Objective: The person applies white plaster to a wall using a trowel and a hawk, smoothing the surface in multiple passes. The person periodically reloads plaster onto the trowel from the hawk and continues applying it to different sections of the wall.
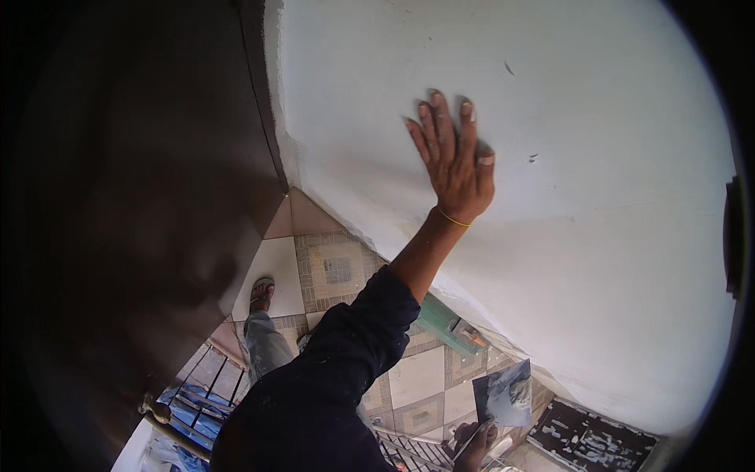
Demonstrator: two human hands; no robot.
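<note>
My left hand lies with fingers spread on the white wall, palm against or very close to the surface. A thin yellow band circles its wrist, and pale dust marks the fingertips. Lower in the head view, my right hand is closed around the near edge or handle of a broad flat grey blade. A pale, putty-like smear covers part of this blade. How the fingers wrap its grip is partly hidden. Small chips and dark marks dot the wall above and beside my left hand.
A dark brown surface rises on the left. Below are patterned floor tiles, a green board along the wall's foot and a white-spotted dark panel. Metal bars and a brass-coloured knob stand lower left. My sandalled foot shows.
</note>
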